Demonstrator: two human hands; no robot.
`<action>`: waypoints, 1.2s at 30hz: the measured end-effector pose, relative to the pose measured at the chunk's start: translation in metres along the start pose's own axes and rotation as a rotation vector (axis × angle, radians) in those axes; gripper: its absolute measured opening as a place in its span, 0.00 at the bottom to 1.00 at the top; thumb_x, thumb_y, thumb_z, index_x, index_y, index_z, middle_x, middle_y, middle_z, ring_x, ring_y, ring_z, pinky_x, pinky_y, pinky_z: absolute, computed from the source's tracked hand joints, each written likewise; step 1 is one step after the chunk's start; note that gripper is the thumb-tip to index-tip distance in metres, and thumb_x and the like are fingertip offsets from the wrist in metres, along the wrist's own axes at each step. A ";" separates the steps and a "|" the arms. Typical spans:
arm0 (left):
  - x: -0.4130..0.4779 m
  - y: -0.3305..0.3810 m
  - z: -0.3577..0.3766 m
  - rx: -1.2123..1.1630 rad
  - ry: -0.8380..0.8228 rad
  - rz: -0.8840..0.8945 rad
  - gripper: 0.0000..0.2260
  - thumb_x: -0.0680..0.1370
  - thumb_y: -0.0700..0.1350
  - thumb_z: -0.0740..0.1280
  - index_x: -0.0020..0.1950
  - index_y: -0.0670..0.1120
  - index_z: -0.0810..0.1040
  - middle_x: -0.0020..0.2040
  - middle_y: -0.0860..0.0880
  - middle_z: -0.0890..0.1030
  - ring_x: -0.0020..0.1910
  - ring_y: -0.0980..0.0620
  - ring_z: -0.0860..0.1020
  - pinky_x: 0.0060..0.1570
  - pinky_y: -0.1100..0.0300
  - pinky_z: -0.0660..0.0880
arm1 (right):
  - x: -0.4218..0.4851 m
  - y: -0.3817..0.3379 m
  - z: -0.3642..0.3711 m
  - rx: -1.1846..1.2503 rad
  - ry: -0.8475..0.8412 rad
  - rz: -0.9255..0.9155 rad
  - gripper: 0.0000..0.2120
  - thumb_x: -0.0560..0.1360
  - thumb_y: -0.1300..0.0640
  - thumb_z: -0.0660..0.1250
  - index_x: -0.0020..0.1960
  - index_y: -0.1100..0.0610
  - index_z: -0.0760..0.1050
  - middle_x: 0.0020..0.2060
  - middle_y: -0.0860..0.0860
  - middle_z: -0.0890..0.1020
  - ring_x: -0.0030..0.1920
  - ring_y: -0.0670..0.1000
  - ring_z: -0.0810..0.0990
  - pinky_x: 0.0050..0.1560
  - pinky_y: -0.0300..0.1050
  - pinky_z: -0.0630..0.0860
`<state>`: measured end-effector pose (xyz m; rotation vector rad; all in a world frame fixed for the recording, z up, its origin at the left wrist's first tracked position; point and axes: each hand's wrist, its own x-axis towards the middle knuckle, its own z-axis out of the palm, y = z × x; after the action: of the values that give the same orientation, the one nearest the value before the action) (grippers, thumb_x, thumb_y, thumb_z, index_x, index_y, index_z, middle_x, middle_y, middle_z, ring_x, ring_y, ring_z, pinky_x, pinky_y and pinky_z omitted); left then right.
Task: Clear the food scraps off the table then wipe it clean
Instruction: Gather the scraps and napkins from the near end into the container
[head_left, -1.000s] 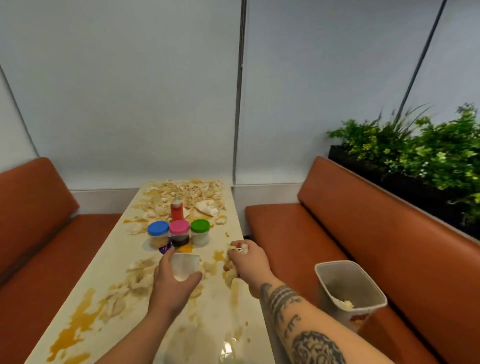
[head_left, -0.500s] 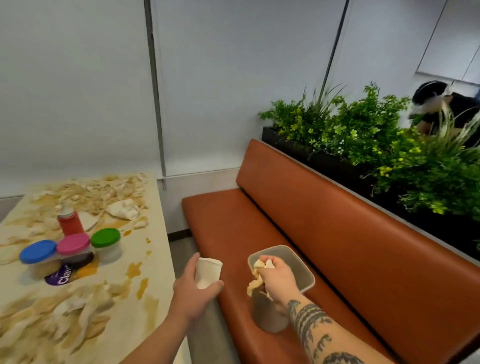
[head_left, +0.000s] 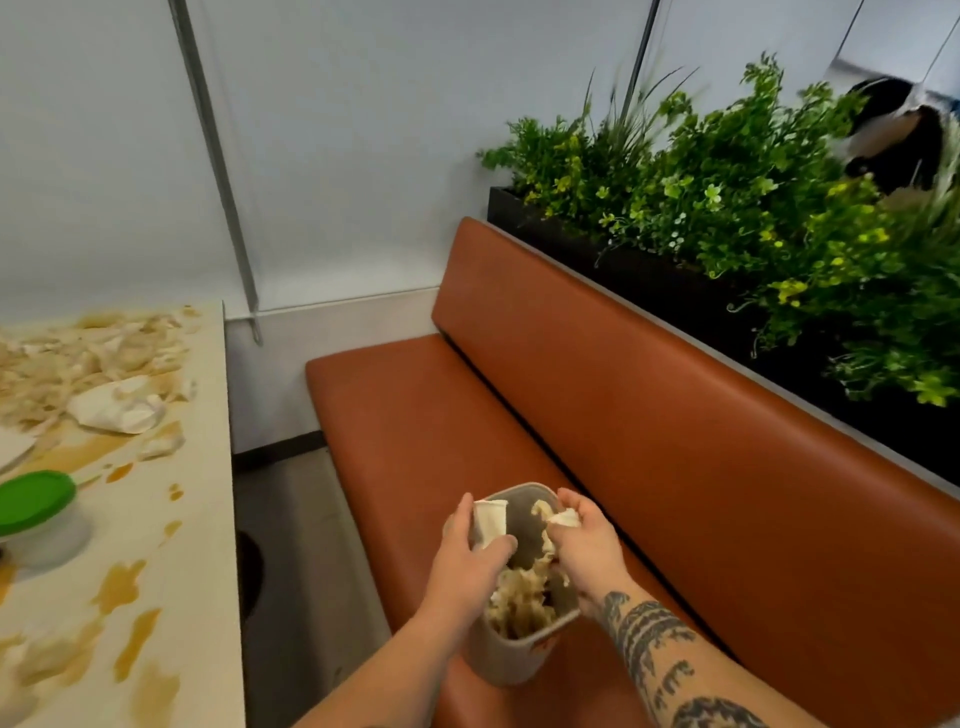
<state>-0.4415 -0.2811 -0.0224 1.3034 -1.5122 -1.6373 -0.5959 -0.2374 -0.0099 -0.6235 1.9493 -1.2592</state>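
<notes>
Left grip (head_left: 470, 553) curled round a white cup (head_left: 491, 522), right grip (head_left: 587, 545) pinching a pale scrap (head_left: 563, 518), both over the grey bin (head_left: 511, 657) on the orange seat (head_left: 415, 415), stained bench (head_left: 202, 597) at left.

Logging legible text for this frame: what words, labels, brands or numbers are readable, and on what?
No text is readable here.
Bin: orange mark on its outer wall, too blurred to read.
Green-lidded jar: no label shows.
Paper cup in left hand, scraps in right hand: no print shows.

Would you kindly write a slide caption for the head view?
Left hand holding a cup, right hand holding scraps, over the bin on the bench.
</notes>
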 end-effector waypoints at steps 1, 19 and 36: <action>0.007 -0.003 0.004 -0.009 0.011 -0.018 0.34 0.76 0.52 0.67 0.81 0.58 0.59 0.73 0.57 0.68 0.67 0.57 0.68 0.67 0.58 0.67 | 0.007 0.003 0.001 0.022 -0.006 0.017 0.20 0.79 0.63 0.64 0.65 0.44 0.71 0.56 0.47 0.81 0.53 0.51 0.82 0.49 0.49 0.81; -0.010 -0.011 -0.055 0.044 0.246 -0.030 0.15 0.82 0.45 0.62 0.68 0.57 0.74 0.68 0.54 0.74 0.63 0.52 0.76 0.65 0.51 0.75 | -0.011 -0.012 0.029 -0.052 -0.026 -0.059 0.07 0.83 0.52 0.64 0.57 0.52 0.79 0.51 0.49 0.82 0.48 0.46 0.78 0.49 0.45 0.73; -0.253 0.009 -0.259 0.044 0.569 0.035 0.12 0.80 0.41 0.61 0.49 0.54 0.81 0.53 0.55 0.82 0.53 0.52 0.80 0.50 0.59 0.77 | -0.250 -0.083 0.166 -0.190 -0.369 -0.446 0.07 0.81 0.59 0.66 0.57 0.51 0.78 0.49 0.46 0.83 0.43 0.44 0.79 0.34 0.34 0.73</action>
<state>-0.1146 -0.1684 0.0845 1.5834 -1.2113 -1.0799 -0.3091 -0.1848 0.0997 -1.3441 1.6791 -1.1148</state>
